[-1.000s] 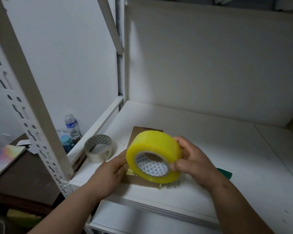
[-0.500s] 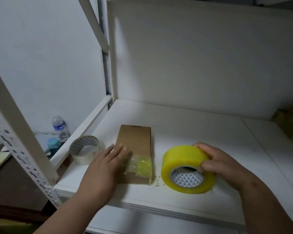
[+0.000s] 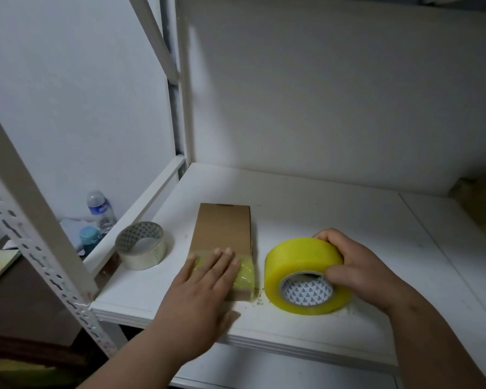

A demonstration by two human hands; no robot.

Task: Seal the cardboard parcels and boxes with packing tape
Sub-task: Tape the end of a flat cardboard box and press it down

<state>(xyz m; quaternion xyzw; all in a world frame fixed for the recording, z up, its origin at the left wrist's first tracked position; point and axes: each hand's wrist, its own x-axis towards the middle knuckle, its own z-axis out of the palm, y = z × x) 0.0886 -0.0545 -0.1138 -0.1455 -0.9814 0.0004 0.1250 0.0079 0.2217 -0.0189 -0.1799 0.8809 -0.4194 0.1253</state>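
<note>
- White shelving surrounds us: a bare white shelf board [image 3: 306, 197] with a plain white wall behind it and a perforated upright [image 3: 40, 256] slanting across the left.
- We see a flat brown cardboard parcel [image 3: 222, 226] lying on the shelf near the front edge, its long side running away from us.
- Across its near end lies a band of yellowish tape [image 3: 246, 272], wrinkled at the right edge.
- Our left hand [image 3: 205, 284] lies palm down on that taped end, fingers [image 3: 225, 255] straight and close together, pressing flat and gripping nothing.
- Just right of the parcel, the big yellow tape roll [image 3: 300, 265] stands on edge on the shelf, its patterned core facing us.
- Our right hand [image 3: 357, 270] is wrapped around the roll, fingers over the top and thumb at the core.
- Small crumbs of tape [image 3: 260, 299] lie scattered between parcel and roll.
- Left of the parcel sits a smaller, nearly clear tape roll [image 3: 141, 245].
- Beyond the shelf's left rail stands a plastic bottle [image 3: 100, 210].
</note>
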